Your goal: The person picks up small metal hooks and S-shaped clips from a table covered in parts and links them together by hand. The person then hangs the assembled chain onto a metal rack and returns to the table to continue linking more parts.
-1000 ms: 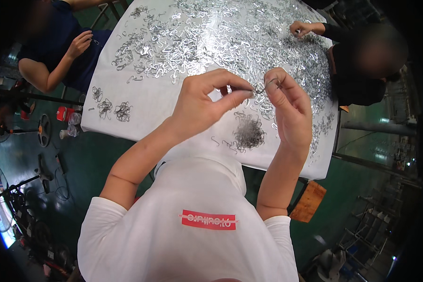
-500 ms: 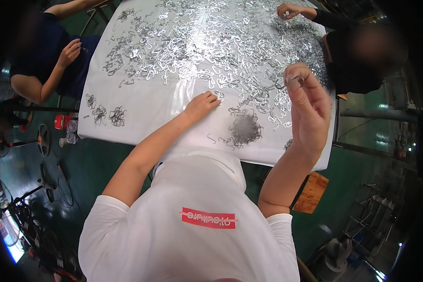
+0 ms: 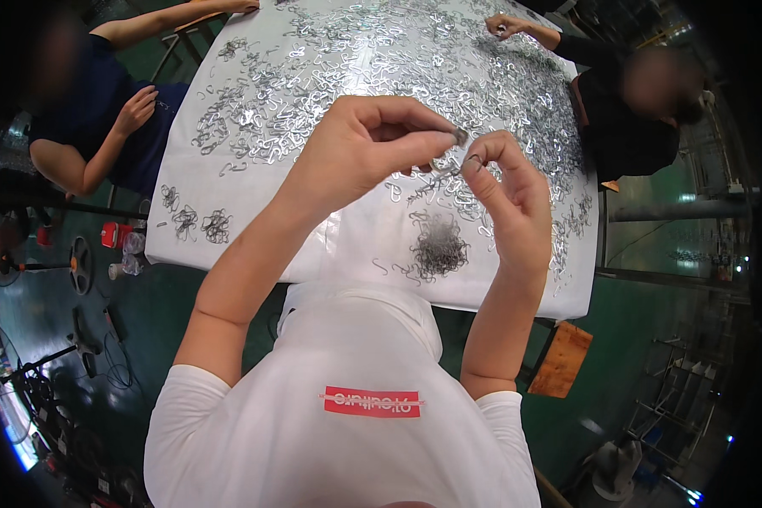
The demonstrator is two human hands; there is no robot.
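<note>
My left hand (image 3: pixel 356 148) is raised over the table with thumb and fingers pinched on a shiny metal hook (image 3: pixel 442 169). Close to it on the right, my right hand (image 3: pixel 516 195) pinches a small bent wire hook (image 3: pixel 474 159), mostly covered by the fingertips. The two hooks are at or nearly at each other; whether they touch I cannot tell. Below the hands, a dense heap of thin dark wire hooks (image 3: pixel 442 245) lies on the white table cover (image 3: pixel 305 245). Beyond them spreads a wide scatter of silvery S-shaped hooks (image 3: pixel 288 127).
Small bundles of wire hooks (image 3: pixel 215 226) lie at the table's left. A person in dark blue (image 3: pixel 110 127) sits at the left, holding a thin piece. Another person's hand (image 3: pixel 504 27) reaches in from the far right. A wooden stool (image 3: pixel 560 360) stands by the near right corner.
My left hand has risen from the table with a hook in its fingers and moved right. My right hand has come down and left to meet it, still pinching its hook.
</note>
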